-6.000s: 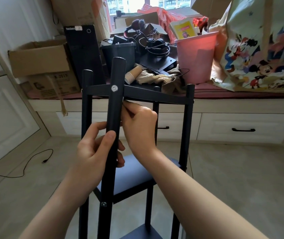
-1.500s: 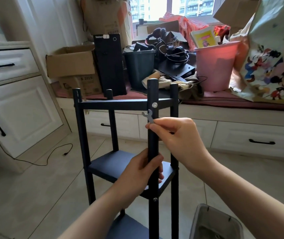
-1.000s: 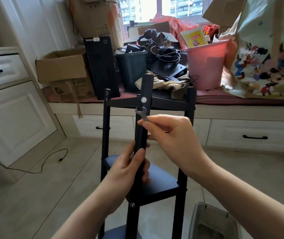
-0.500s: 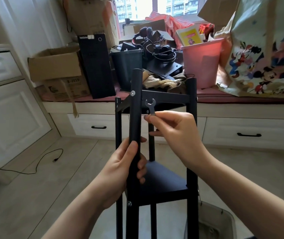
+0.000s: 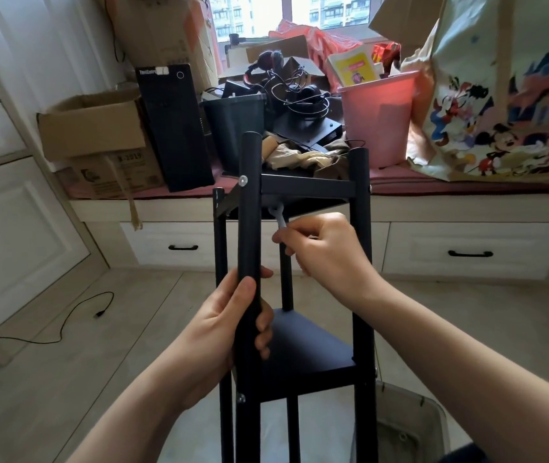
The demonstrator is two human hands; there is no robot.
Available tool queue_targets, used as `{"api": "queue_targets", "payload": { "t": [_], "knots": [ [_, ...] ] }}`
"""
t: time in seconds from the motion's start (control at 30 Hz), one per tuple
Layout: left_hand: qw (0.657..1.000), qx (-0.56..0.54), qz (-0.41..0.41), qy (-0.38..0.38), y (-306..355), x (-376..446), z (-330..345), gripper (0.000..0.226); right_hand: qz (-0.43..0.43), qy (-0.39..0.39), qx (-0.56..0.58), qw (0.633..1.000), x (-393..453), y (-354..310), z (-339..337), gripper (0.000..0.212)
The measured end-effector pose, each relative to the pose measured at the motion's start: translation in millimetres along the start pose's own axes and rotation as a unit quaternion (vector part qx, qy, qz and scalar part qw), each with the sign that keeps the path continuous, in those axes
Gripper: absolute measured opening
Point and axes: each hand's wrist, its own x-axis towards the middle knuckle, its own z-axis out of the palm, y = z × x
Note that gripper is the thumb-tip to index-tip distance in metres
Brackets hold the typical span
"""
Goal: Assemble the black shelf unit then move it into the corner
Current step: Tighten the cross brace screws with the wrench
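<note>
A: We see the black shelf unit standing upright on the tiled floor, right in front of us and before the window seat with its white drawers; it is out in the room, not in any corner.

B: Agreed; behind it on that seat sit the cartoon-print bag, the cardboard box, the pink bin and the black computer tower.

A: Our left hand wraps round the near front post, fingers and thumb curled about it, well below the silver bolt at the top shelf.

B: Our right hand pinches a small silver wrench; its head reaches up just under the top shelf frame, between the posts; whether it sits on a nut we cannot tell.

A: A grey plastic tub lies on the floor at lower right, beside the unit's right post.
</note>
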Motion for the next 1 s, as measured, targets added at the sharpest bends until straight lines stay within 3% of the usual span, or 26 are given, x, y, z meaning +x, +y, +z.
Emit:
{"api": "queue_targets", "payload": {
  "t": [0.57, 1.0],
  "knots": [
    [1.000, 0.000, -0.016, -0.008, 2, -1, 2, 0.031, -0.078, 0.073, 0.023, 0.994, 7, -2, 11, 0.016],
    [0.999, -0.017, -0.026, -0.030, -1, 0, -2, 0.029, -0.081, 0.076, 0.061, 0.992, 8, 6, 29, 0.020]
  ]
}}
